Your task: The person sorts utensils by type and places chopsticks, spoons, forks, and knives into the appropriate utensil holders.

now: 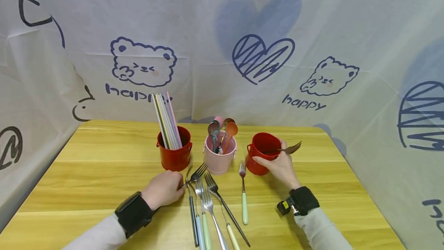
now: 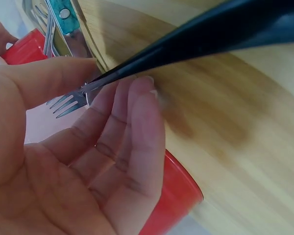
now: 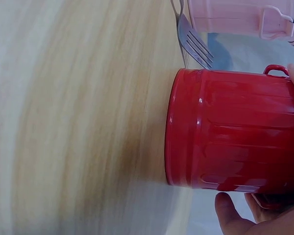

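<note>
My left hand [image 1: 163,190] pinches a dark fork [image 1: 199,172] between thumb and fingers, tines toward the pink bucket; in the left wrist view its black handle [image 2: 210,36] runs to the upper right. Several more forks lie beside and below that hand, among them one with a black handle [image 1: 230,211] and one with a cream handle [image 1: 233,236]. On the right, my right hand [image 1: 282,169] grips a red bucket [image 1: 256,166] by its side. Inside that bucket leans a brown fork [image 1: 292,149], its tines sticking out over the rim.
A pink bucket [image 1: 217,164] holding several spoons [image 1: 231,129] stands at the middle back. Left of it is another red bucket [image 1: 173,161] with straws [image 1: 167,122]. A green-handled fork [image 1: 244,207] lies between the hands. Behind the wooden table [image 1: 104,157] hangs a printed cloth [image 1: 204,30].
</note>
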A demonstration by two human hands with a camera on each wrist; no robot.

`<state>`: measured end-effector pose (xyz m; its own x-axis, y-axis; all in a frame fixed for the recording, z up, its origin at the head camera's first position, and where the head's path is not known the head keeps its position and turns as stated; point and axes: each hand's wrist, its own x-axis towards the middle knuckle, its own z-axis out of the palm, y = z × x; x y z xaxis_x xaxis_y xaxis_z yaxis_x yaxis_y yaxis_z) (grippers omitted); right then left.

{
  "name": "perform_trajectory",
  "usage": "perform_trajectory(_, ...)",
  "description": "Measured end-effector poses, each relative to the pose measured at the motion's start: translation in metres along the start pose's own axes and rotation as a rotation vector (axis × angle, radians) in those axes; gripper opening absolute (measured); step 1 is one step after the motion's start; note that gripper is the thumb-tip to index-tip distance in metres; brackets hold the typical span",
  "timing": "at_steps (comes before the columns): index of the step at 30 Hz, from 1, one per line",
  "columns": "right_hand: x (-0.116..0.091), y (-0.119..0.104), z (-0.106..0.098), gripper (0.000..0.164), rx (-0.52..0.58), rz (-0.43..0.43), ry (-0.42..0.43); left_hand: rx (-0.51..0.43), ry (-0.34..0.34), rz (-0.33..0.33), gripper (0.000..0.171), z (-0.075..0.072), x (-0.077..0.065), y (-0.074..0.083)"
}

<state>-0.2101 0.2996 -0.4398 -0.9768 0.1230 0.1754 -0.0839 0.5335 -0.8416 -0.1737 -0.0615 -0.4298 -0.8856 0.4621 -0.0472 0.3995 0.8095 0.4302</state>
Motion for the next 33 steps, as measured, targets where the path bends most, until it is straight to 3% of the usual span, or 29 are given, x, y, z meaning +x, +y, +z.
perform_trajectory(18,0.0,0.003,0.002,0.094,0.011,0.003,0.006,0.011,0.005,0.034,0.025,-0.005,-0.001,0.005)
perform_trajectory(33,0.001,0.002,0.002,0.095,0.014,-0.012,0.01,-0.073,-0.048,0.17,0.022,-0.025,-0.008,0.016)
